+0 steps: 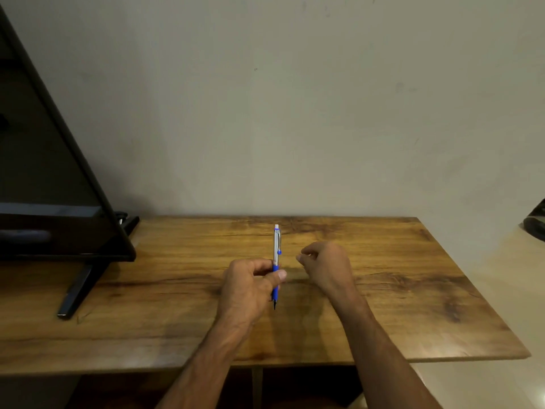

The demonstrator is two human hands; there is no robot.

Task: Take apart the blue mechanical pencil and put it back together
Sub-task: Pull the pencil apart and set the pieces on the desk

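The pencil (276, 261) is held upright above the middle of the table (413, 290) by the left hand (250, 286). Its blue grip is pinched between the thumb and the curled fingers; the silver barrel, clip and white cap stand clear above the fist, and the dark tip points down below it. The pencil is seen in one piece.

The right hand (326, 268) is held just beside the pencil, apart from it, with the fingers loosely curled in and the fingertips brought together. Whether anything small is pinched between them cannot be told.

The table is topped in warm brown wood with dark grain streaks and knots, and its far edge is set against a plain, pale wall (295, 113) marked by a few faint smudges. At the left, a black screen (44, 172) is stood on a slanted foot on the tabletop. A dark object (535, 222) is cut off at the right edge, beyond the table, over a pale floor.
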